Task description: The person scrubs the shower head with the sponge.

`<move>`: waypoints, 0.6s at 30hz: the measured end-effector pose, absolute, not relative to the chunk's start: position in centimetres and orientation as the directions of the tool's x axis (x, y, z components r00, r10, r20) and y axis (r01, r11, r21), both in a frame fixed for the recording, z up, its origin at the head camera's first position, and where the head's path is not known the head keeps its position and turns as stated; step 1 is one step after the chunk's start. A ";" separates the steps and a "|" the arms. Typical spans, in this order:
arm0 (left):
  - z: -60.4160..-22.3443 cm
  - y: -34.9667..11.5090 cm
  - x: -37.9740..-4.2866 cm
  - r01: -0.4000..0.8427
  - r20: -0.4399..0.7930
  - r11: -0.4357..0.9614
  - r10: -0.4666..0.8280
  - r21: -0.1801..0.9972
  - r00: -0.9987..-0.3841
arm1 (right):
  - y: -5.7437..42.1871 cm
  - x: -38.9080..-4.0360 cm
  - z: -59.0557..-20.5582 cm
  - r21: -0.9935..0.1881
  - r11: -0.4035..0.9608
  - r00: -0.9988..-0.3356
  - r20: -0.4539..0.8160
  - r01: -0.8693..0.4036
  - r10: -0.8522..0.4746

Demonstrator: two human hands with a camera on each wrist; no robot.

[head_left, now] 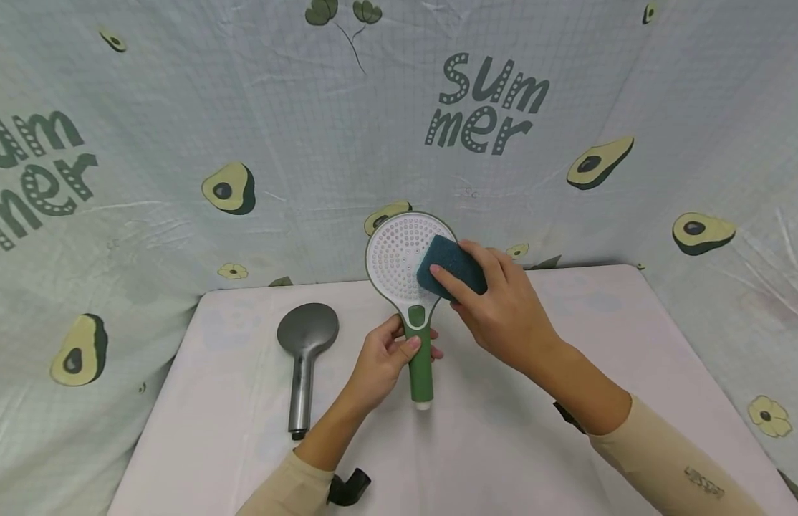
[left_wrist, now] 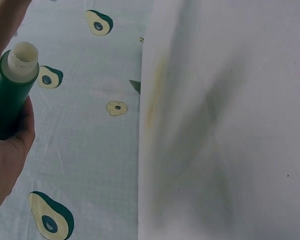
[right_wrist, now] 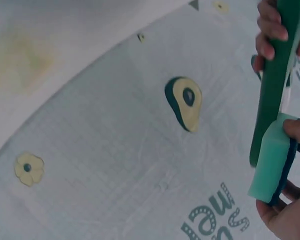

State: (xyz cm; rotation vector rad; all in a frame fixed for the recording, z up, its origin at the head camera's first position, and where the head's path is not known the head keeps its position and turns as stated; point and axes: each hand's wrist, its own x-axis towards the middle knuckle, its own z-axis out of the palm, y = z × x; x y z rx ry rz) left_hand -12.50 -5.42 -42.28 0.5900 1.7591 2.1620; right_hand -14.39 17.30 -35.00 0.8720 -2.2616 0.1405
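In the head view my left hand (head_left: 381, 362) grips the green handle of a shower head (head_left: 396, 254), its white nozzle face turned toward me and tilted up off the table. My right hand (head_left: 505, 312) pinches a sponge (head_left: 462, 271) between thumb and fingers, against the right side of that face. The right wrist view shows the sponge's light green foam (right_wrist: 270, 162) toward the shower head and its dark scouring layer outward. The handle's white hollow end (left_wrist: 24, 59) shows in the left wrist view, with part of the left hand (left_wrist: 10, 160) around the handle.
A grey shower head (head_left: 306, 330) lies on the white table (head_left: 489, 444), left of my left hand. A black curved piece (head_left: 350, 487) lies by the left sleeve, and another dark object (head_left: 569, 417) is mostly hidden under the right forearm. Avocado-print cloth (head_left: 347, 143) hangs behind the table.
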 end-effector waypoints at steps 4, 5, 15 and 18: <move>-42.3 -5.4 -12.5 0.019 0.112 -0.196 0.474 0.980 -0.873 | 17.9 -15.8 -33.2 0.099 0.775 -0.529 0.676 -0.624 -0.512; -42.3 -5.3 -12.5 0.015 0.108 -0.196 0.475 0.981 -0.873 | 18.0 -16.1 -32.8 0.081 0.777 -0.535 0.681 -0.624 -0.500; -42.4 -5.4 -12.6 0.017 0.116 -0.213 0.464 0.977 -0.878 | 17.0 -15.3 -33.6 0.117 0.764 -0.540 0.641 -0.635 -0.546; -42.3 -5.6 -12.6 0.018 0.119 -0.220 0.459 0.975 -0.881 | 16.0 -14.1 -35.4 0.139 0.740 -0.527 0.617 -0.658 -0.584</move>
